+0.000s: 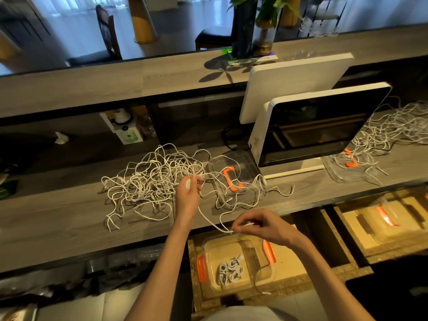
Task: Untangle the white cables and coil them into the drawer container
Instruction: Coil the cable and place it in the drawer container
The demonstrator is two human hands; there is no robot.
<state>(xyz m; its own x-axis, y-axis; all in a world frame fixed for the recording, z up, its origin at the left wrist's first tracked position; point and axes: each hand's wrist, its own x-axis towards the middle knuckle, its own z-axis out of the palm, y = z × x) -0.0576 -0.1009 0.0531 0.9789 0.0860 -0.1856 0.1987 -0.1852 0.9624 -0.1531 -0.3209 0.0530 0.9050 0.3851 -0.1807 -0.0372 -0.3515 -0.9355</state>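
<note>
The counter (69,218) carried the main tangle of white cables (152,181), spread from about 9 to 12 o'clock of my left hand (188,195). A clear lidded box with orange clips (231,174) sat at 2 o'clock of that hand, with loops draped over it. Below the counter edge, at 6 o'clock of my right hand (266,228), the drawer container (236,262) lay open with a few coiled cables (230,269) already inside.

Left hand: fingers curled round a strand at the edge of the tangle. Right hand: thumb and fingers pinching the free end of the same cable (217,224), which ran between the hands in a slack curve.

Risks, as judged: pulling the end hard would likely tighten knots inside the heap or drag the whole mass toward the counter edge. The loops over the clear box could snag on its clips and shift it. Slack hanging over the edge might drop past the container.
</note>
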